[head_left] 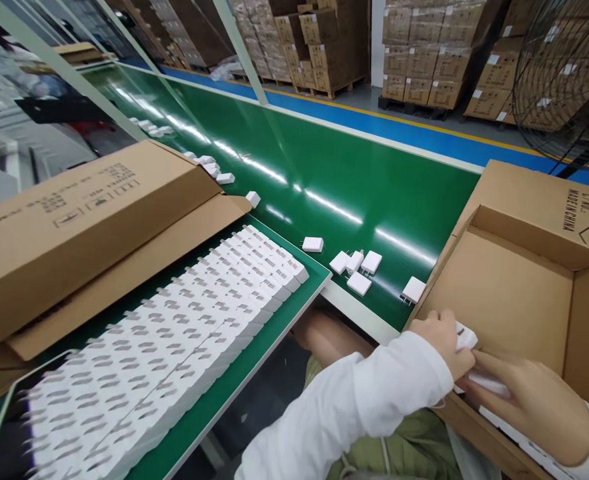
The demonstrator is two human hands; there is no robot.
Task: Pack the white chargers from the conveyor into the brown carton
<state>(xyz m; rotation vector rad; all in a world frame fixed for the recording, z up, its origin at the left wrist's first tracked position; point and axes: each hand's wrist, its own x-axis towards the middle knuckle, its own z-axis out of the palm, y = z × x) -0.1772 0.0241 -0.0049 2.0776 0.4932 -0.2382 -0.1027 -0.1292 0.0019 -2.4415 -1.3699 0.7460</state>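
Note:
My left hand [441,340] is closed around a white plug-in charger [467,335] at the near left edge of an open cardboard box [519,287]. Right beside it, my right hand [534,400], slightly blurred, has its fingers around another white charger [489,383]; the hands nearly touch. Part of both chargers is hidden by fingers. Several loose chargers [359,283] with metal prongs lie on the green belt to the left of the box. Farther left, a dense block of chargers [174,347] stands in rows, prongs up, on a green side table [234,393].
A large printed carton [84,220] lies behind the charger block. The green conveyor belt [304,153] runs toward the upper left, with more chargers [209,167] along it. Stacked cartons [424,53] and a fan [564,73] stand beyond. A slanted metal post [241,50] rises over the belt.

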